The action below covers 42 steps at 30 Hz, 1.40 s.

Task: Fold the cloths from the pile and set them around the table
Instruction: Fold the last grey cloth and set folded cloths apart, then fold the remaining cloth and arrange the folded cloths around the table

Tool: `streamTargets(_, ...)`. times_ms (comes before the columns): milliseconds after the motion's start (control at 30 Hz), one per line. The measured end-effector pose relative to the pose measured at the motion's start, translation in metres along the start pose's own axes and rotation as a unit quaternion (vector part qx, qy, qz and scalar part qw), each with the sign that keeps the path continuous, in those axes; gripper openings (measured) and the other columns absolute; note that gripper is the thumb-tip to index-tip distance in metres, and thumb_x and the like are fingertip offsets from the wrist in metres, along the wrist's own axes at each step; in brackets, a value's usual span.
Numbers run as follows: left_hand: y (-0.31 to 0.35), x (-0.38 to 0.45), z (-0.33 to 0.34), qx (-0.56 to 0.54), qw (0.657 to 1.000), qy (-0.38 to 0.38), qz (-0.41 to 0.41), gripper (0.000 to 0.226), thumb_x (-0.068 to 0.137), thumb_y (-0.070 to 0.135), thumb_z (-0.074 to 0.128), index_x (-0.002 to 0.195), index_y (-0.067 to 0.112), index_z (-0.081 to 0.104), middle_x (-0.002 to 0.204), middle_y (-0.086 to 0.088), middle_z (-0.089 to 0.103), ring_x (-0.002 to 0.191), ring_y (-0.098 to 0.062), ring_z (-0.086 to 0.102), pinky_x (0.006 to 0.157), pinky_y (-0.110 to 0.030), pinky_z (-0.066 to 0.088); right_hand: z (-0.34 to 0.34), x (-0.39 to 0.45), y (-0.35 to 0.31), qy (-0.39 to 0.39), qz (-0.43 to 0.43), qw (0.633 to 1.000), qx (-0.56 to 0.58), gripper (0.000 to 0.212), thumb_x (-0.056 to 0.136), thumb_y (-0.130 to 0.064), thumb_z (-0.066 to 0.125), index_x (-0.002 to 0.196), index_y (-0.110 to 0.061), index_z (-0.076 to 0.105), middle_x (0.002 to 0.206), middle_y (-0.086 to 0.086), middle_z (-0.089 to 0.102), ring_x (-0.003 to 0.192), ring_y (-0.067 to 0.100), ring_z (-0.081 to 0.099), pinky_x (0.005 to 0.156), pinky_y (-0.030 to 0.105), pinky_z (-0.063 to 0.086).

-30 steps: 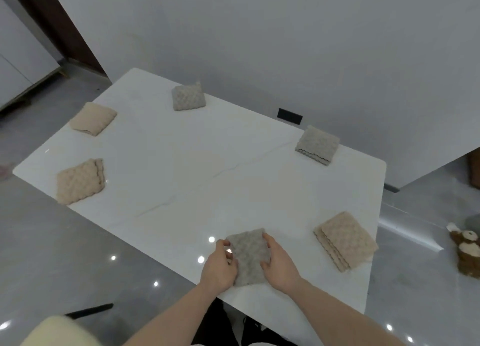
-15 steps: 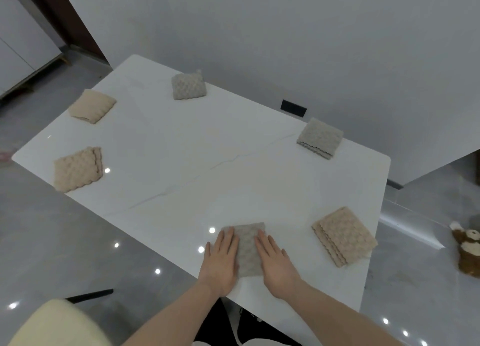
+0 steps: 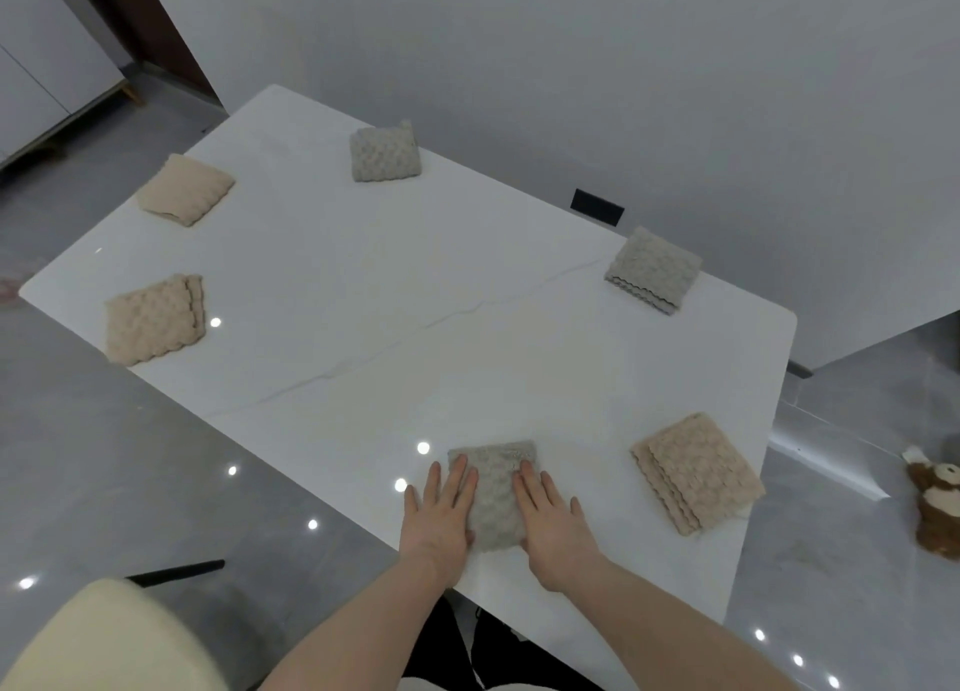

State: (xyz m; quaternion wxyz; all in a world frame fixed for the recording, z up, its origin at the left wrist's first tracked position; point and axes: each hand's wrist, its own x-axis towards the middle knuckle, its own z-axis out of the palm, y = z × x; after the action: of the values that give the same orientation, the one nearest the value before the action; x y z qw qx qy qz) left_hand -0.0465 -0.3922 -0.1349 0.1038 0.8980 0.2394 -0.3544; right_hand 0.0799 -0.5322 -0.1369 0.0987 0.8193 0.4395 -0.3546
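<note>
A folded grey cloth (image 3: pixel 496 493) is pressed flat on the white table (image 3: pixel 363 285) (near edge) by the open left hand (image 3: pixel 441 521) and right hand (image 3: pixel 553 527), nothing gripped.

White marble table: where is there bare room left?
The middle of the white marble table is bare, ringed by six folded cloths. The near edge is crowded: both hands press flat on the grey folded cloth, beside the beige waffle cloth.

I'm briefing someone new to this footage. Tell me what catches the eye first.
Two bare hands, left hand and right hand, press flat on a folded grey cloth at the near edge of the white table. Five more folded cloths, beige and grey, ring the tabletop. A brown plush toy lies on the floor at right.
</note>
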Motion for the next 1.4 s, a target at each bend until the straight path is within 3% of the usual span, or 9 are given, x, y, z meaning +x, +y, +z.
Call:
streamTargets(200,0.006,-0.004,-0.016,0.022,0.998,-0.039,-0.032,0.105,0.094,0.011,0.057,0.156,0.022,-0.027,0.163,0.002,-0.035,0.155,-0.037,-0.016,0.122,-0.059,0.013,0.0,-0.013,0.004,0.0,-0.01,1.0,-0.018,0.103,0.092,-0.014,0.063,0.16,-0.021,-0.015,0.163,-0.004,-0.032,0.156,0.029,-0.007,0.121,0.054,0.022)
streamTargets(367,0.012,-0.007,-0.041,0.045,0.995,-0.082,-0.032,0.103,0.095,0.018,0.06,0.16,0.019,-0.02,0.167,0.0,-0.025,0.155,-0.038,-0.007,0.121,-0.056,0.02,-0.001,-0.031,0.006,-0.019,-0.001,1.0,-0.017,0.101,0.09,-0.007,0.058,0.16,-0.025,-0.013,0.166,-0.003,-0.026,0.156,0.03,-0.007,0.122,0.054,0.022)
streamTargets(433,0.011,-0.003,-0.051,0.038,0.995,-0.09,-0.03,0.099,0.092,0.025,0.063,0.162,0.02,-0.008,0.169,0.0,-0.012,0.152,-0.039,0.006,0.116,-0.053,0.028,-0.011,-0.035,0.008,-0.038,-0.004,0.999,-0.014,0.097,0.091,-0.007,0.056,0.161,-0.027,-0.01,0.167,-0.004,-0.02,0.155,0.03,-0.008,0.123,0.055,0.018)
streamTargets(533,0.007,-0.002,-0.072,0.015,0.996,-0.091,-0.004,0.076,0.088,0.037,0.063,0.153,0.023,0.027,0.157,-0.001,0.022,0.138,-0.033,0.026,0.107,-0.048,0.035,-0.025,-0.039,0.014,-0.055,-0.006,0.998,0.0,0.088,0.093,-0.009,0.053,0.161,-0.027,0.001,0.169,-0.001,-0.003,0.155,0.032,-0.005,0.123,0.055,0.017)
streamTargets(633,0.002,-0.014,-0.077,-0.023,0.999,-0.039,0.022,0.062,0.084,0.035,0.064,0.142,0.024,0.044,0.147,-0.002,0.037,0.136,-0.029,0.031,0.112,-0.046,0.031,-0.029,-0.048,0.022,-0.058,-0.005,0.998,0.038,0.079,0.093,-0.01,0.052,0.16,-0.027,0.015,0.169,0.003,0.002,0.155,0.032,-0.001,0.122,0.051,0.021)
streamTargets(767,0.003,-0.047,-0.069,-0.127,0.99,0.058,0.034,0.064,0.082,0.029,0.063,0.143,0.025,0.044,0.154,0.002,0.034,0.142,-0.025,0.031,0.115,-0.037,0.03,-0.02,-0.065,0.032,-0.008,0.004,0.991,0.134,0.077,0.093,-0.015,0.053,0.16,-0.028,0.017,0.169,0.002,-0.003,0.156,0.026,0.002,0.124,0.044,0.02)
streamTargets(933,0.012,-0.077,-0.076,-0.192,0.974,0.105,0.055,0.068,0.083,0.023,0.055,0.149,0.027,0.041,0.161,0.005,0.027,0.149,-0.02,0.024,0.118,-0.032,0.025,-0.022,-0.082,0.041,0.068,0.005,0.979,0.191,0.073,0.096,-0.021,0.054,0.159,-0.032,0.018,0.169,-0.004,-0.001,0.155,0.02,0.007,0.123,0.039,0.024)
streamTargets(1400,-0.011,-0.081,-0.102,-0.182,0.972,0.08,0.128,0.073,0.084,0.022,0.053,0.154,0.03,0.035,0.17,0.004,0.01,0.157,-0.022,0.005,0.126,-0.038,0.016,-0.043,-0.109,0.039,0.174,0.086,0.951,0.239,0.071,0.098,-0.024,0.053,0.159,-0.035,0.017,0.168,-0.011,-0.001,0.154,0.016,0.009,0.12,0.031,0.027)
